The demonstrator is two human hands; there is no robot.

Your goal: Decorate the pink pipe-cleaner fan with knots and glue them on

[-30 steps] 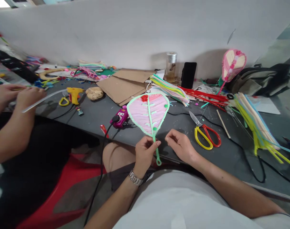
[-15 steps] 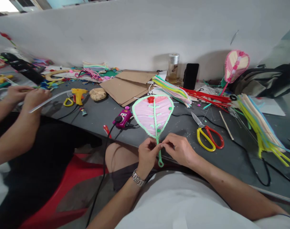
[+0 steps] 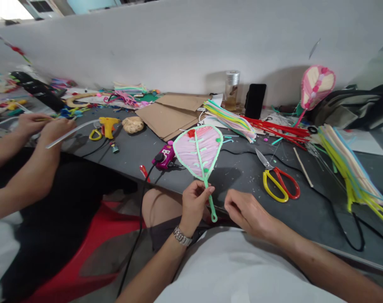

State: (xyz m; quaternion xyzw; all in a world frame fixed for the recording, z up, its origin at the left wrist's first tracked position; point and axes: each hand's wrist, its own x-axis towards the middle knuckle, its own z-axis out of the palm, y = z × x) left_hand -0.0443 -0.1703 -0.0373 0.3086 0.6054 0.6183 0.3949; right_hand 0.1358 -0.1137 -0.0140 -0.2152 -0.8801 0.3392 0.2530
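"What sort of place is this?"

"A craft workshop. A long grey bench [image 3: 241, 189] runs along a white wall [image 3: 147, 46], holding pipe-cleaner bundles [image 3: 345, 168], a hot glue gun [image 3: 107, 126], scissors [image 3: 278, 183]."

"Anything else?"

"Cardboard sheets [image 3: 169, 118] near its back edge."

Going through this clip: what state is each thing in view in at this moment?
left hand: closed around the stem
right hand: empty, fingers loosely curled
pipe-cleaner leaf frame: held up by its stem
yellow-and-red scissors: lying flat, blades together
yellow glue gun: lying down, not held
metal-lidded jar: upright, lid on
black phone: standing upright, screen dark
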